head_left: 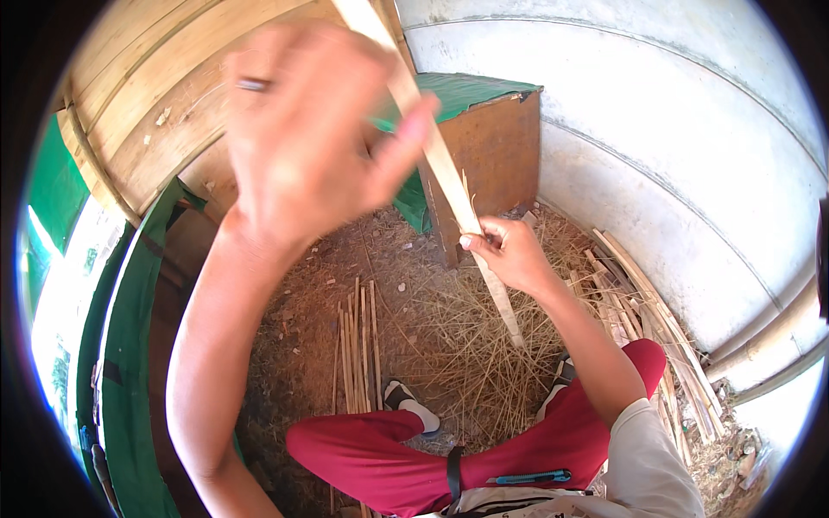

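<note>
A long, pale bamboo strip (pixel 449 177) slants from the top edge down toward the floor in front of me. My right hand (pixel 509 250) pinches it between thumb and fingers at its lower half, and a thin splinter stands off the strip just above. Raised close to the camera, my left hand (pixel 315 129) is smeared by motion and wears a ring. Its thumb crosses the strip's upper part; whether the fingers grip it cannot be made out. A blue utility knife (pixel 531 476) lies across my lap.
Thin shavings (pixel 484 354) heap on the dirt floor between my feet. Split bamboo sticks (pixel 358 345) lie left of them, and more strips (pixel 665 319) line the right wall. A green-covered wooden box (pixel 492 147) stands ahead; a green-draped partition (pixel 129 345) is at left.
</note>
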A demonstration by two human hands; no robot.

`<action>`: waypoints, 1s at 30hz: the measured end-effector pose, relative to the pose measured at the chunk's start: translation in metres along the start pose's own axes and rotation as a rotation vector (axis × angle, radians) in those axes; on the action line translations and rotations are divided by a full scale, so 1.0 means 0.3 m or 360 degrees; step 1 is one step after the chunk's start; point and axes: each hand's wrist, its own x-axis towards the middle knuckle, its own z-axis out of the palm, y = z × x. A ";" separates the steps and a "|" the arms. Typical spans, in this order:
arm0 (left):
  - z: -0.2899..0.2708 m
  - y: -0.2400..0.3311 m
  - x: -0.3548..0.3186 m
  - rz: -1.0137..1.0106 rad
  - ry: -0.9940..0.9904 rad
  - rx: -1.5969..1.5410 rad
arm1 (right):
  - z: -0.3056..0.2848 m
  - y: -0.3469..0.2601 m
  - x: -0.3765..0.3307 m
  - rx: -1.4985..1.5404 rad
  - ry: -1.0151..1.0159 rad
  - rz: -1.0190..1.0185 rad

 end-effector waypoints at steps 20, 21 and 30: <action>0.401 0.030 0.042 -0.2147 0.0168 -0.2575 | -0.683 0.806 -0.935 -0.0979 0.1664 0.0959; 0.404 0.032 0.037 -0.2191 0.0173 -0.2519 | -0.634 0.915 -1.138 -0.1196 0.1269 0.1333; 0.435 0.052 0.034 -0.2290 0.0208 -0.2200 | -0.089 0.919 -1.851 -0.0752 0.0082 0.2525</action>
